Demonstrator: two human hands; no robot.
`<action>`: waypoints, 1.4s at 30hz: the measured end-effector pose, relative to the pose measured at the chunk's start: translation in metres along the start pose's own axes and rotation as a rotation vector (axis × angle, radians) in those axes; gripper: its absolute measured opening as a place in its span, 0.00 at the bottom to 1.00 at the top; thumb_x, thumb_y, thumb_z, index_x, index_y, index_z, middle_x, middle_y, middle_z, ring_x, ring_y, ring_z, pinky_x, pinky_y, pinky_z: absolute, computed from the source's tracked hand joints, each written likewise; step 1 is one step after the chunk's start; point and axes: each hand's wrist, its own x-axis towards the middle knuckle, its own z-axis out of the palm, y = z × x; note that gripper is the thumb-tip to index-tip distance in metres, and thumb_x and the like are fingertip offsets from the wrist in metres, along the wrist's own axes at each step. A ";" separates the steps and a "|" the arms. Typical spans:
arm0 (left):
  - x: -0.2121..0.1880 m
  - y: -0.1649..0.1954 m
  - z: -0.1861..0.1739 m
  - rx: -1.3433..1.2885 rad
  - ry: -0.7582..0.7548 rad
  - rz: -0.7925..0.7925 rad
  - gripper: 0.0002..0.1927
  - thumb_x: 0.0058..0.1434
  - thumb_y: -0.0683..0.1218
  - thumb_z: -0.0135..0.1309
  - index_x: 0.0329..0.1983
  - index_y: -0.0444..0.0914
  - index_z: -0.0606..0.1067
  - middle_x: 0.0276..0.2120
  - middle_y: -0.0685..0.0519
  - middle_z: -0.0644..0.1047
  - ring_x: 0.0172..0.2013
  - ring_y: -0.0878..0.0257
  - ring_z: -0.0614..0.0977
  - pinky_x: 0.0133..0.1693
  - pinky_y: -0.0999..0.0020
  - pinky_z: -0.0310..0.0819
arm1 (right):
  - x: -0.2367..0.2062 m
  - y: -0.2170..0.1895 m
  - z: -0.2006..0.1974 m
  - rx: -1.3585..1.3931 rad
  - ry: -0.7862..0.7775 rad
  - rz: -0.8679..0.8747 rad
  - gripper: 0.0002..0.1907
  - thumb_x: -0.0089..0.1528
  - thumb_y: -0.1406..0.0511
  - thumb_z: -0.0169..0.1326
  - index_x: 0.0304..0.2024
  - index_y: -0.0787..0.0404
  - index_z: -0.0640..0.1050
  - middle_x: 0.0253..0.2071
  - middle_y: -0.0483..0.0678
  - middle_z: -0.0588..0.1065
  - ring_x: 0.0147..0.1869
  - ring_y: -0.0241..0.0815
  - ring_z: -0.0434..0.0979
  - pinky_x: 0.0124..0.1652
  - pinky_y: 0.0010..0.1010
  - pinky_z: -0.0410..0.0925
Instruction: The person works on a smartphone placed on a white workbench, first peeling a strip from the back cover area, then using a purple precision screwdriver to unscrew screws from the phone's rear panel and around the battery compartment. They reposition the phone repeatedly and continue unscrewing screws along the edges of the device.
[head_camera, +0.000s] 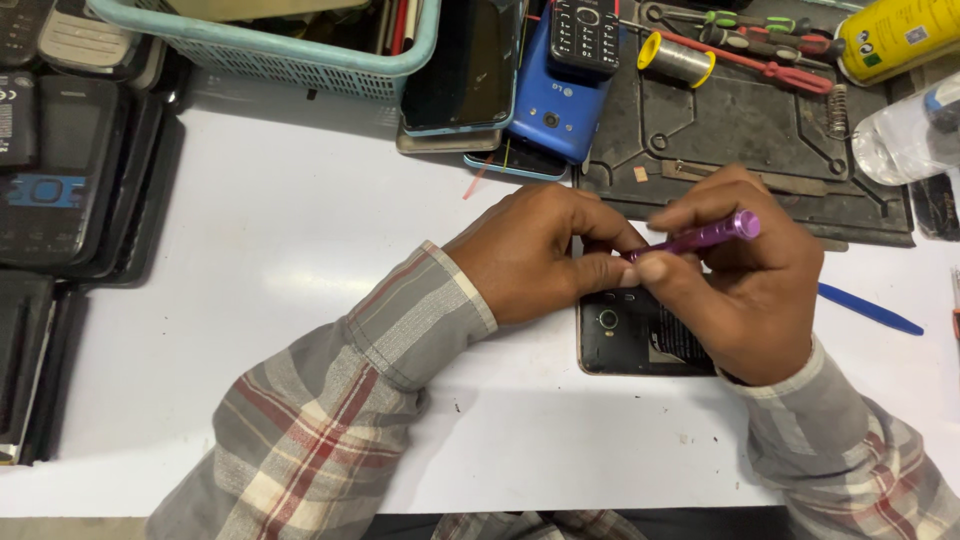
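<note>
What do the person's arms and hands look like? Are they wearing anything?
Both arms wear long sleeves of a plaid shirt, grey with cream and red stripes. The left sleeve ends in a buttoned-looking cuff at the wrist, and the right sleeve has the same pattern. The left hand and right hand are bare: no gloves, rings or watch show.

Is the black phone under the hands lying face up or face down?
Face down. The black phone lies flat on the white table, its back camera lens facing up; no screen shows.
</note>
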 end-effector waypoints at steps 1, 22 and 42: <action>0.000 0.000 0.000 -0.007 0.000 -0.005 0.12 0.59 0.50 0.62 0.44 0.42 0.84 0.35 0.52 0.85 0.37 0.62 0.86 0.41 0.64 0.78 | -0.001 -0.004 -0.001 0.081 0.006 0.045 0.12 0.61 0.66 0.61 0.45 0.65 0.77 0.41 0.43 0.71 0.39 0.27 0.71 0.38 0.17 0.66; -0.004 -0.001 -0.005 0.031 0.005 -0.001 0.12 0.59 0.49 0.62 0.45 0.41 0.83 0.35 0.53 0.82 0.36 0.61 0.82 0.40 0.65 0.75 | -0.002 0.003 0.007 -0.102 0.013 -0.061 0.06 0.66 0.71 0.64 0.42 0.67 0.79 0.37 0.43 0.70 0.34 0.27 0.66 0.34 0.17 0.61; -0.019 0.028 0.022 0.675 -0.060 0.101 0.43 0.37 0.58 0.71 0.53 0.33 0.69 0.41 0.47 0.72 0.47 0.51 0.72 0.48 0.56 0.65 | 0.004 0.027 -0.030 0.103 0.432 0.015 0.12 0.79 0.63 0.51 0.46 0.66 0.70 0.35 0.48 0.75 0.34 0.32 0.74 0.38 0.22 0.70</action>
